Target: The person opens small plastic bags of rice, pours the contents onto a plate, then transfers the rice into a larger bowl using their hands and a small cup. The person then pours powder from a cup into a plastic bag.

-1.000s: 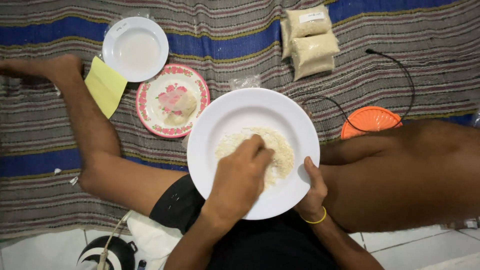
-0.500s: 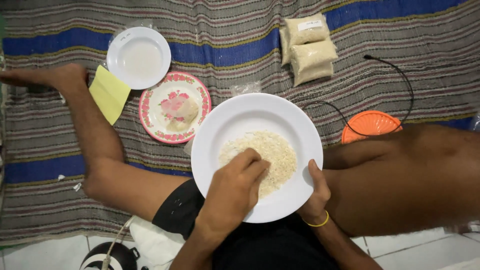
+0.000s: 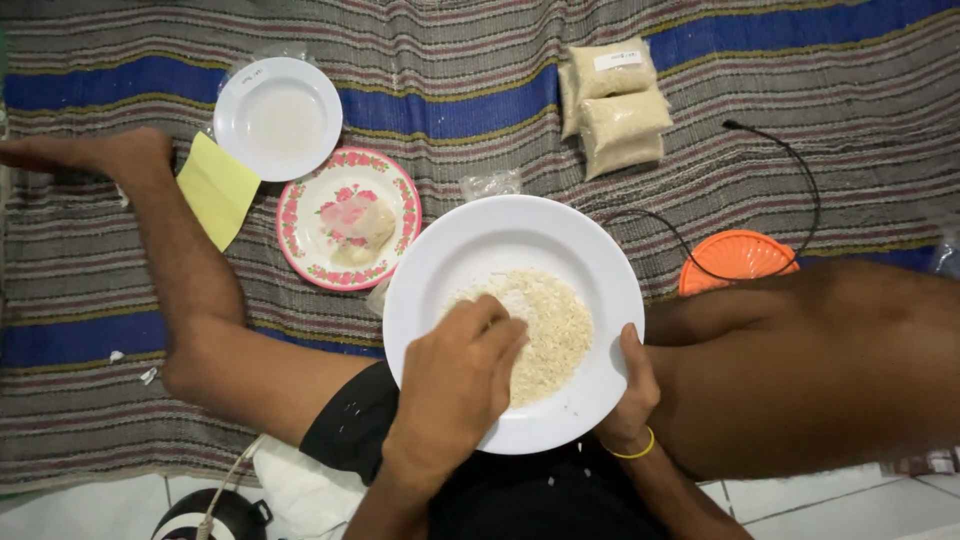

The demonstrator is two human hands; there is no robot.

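Left hand point(image 3: 455, 385) fingers curled in rice point(image 3: 545, 330), tips hidden; right hand point(image 3: 630, 385) grips white plate point(image 3: 480, 240) rim

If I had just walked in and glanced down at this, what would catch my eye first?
Most likely the big white plate in the middle, with pale rice grains heaped on it. The left hand has its fingers in the grains, while the right hand grips the plate's near rim. Beyond them, on the striped mat, lie a flowered plate and small bags of grain.
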